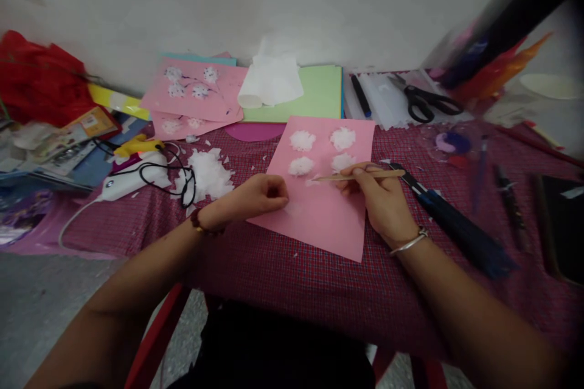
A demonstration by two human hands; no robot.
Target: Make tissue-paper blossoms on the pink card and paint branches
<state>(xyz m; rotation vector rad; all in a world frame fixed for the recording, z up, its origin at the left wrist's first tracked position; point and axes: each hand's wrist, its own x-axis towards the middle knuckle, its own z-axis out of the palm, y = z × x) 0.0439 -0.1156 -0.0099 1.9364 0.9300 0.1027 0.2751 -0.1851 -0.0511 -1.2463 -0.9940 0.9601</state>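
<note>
The right hand (381, 200) pinches a wooden stick (365, 175), whose tip points left over the pink sheet (319, 219), just beside the nearest of four white tissue tufts (302, 140). The left hand (260, 194) is curled into a fist and rests on the sheet's left edge. Black scissors (426, 102) lie far right

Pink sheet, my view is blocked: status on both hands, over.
Left hand curled shut, resting on pink sheet left edge. Right hand pinches wooden stick, tip by the white tufts. Dark tool lies close beside it.
</note>
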